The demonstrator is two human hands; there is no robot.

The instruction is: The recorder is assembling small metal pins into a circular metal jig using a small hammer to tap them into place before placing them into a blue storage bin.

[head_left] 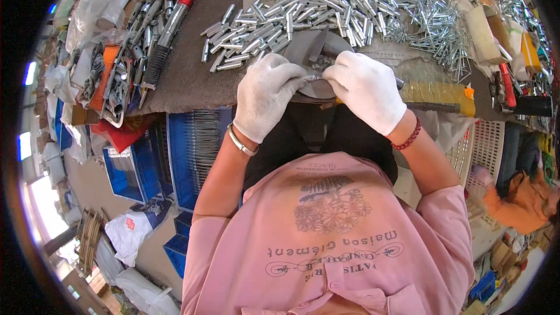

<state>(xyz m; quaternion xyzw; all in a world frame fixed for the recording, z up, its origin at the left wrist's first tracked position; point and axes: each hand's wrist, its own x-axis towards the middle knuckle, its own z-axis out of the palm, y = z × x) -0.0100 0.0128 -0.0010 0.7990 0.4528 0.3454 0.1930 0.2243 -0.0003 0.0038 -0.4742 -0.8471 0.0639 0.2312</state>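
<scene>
Both hands wear white cotton gloves and meet at the near edge of the worktop (192, 81), over a round grey metal plate (303, 52). The left hand (265, 96) and the right hand (364, 87) pinch a small silver metal piece (317, 76) between their fingertips, each grip closed on one end of it, so the piece lies directly between the two hands, with its long axis running roughly left to right. Neither hand is clearly the nearer; they hold it about equally. What exactly the piece is cannot be told, as the gloves hide most of it. Just beyond the plate, farther from the person, lies a broad heap of short silver metal tubes (303, 6), and to its right a tangle of thin wire parts (440, 29). On the left of the worktop lies a long tool with a red and black handle (172, 23). The worktop is covered in a dull brown mat and crowded at its edges. Below it on the left stand blue plastic crates (192, 146); on the right a white plastic basket (487, 146). The room looks like a cluttered small workshop, with bags and boxes on the floor.
</scene>
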